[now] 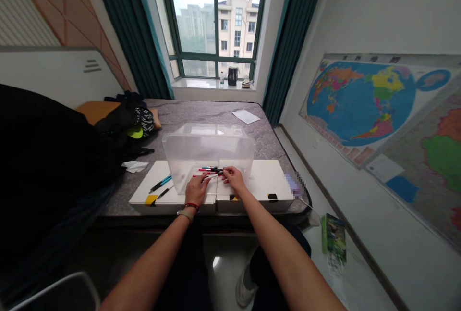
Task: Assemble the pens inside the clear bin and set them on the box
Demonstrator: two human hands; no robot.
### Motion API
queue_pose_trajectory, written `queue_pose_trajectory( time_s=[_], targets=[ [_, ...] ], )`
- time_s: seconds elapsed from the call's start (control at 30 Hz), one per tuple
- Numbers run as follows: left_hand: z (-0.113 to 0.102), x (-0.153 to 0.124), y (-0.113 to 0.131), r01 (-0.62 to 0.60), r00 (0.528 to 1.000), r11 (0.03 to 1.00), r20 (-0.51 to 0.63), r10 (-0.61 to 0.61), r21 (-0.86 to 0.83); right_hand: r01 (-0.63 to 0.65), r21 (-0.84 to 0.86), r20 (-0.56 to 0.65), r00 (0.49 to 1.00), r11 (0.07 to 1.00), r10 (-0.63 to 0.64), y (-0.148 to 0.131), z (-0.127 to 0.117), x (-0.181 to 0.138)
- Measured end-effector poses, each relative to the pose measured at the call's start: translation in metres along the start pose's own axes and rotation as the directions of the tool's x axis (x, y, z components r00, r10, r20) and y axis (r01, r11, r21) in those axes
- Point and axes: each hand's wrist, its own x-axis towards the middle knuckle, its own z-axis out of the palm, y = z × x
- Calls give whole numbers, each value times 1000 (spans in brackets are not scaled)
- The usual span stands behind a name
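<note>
Centrally, two bare hands meet at one cluster of slim pens (212,170), several in number but too overlapped to count exactly; the left hand (197,190) has its fingers bent against the cluster's near left side, and the right hand (233,179) has its fingertips at the right ends; whether either hand firmly grips a pen cannot be told. One translucent plastic bin (209,148) stands at the cluster, over two white flat boxes (266,176) set side by side on one grey mattress (201,110); left of the bin lie at least two further pens, one teal-and-black pen (160,183) and one black pen (165,192); beyond, one paper sheet (246,116); on the right wall, two maps (360,99).
</note>
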Motion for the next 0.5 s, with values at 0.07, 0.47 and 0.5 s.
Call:
queue_pose_trajectory(
  time_s=[0.07, 0.47, 0.5],
  targets=[
    [1, 0, -1, -16, 1000, 1000, -1, 16, 20, -15, 35, 9, 1000, 999, 15, 0, 0, 0],
    [2, -2, -3, -37, 998, 998, -46, 39, 53, 9, -131, 26, 1000, 991, -6, 5, 0, 1],
    [1, -2, -2, -37, 998, 998, -50, 39, 43, 11, -141, 27, 1000, 990, -7, 4, 0, 1]
  ],
)
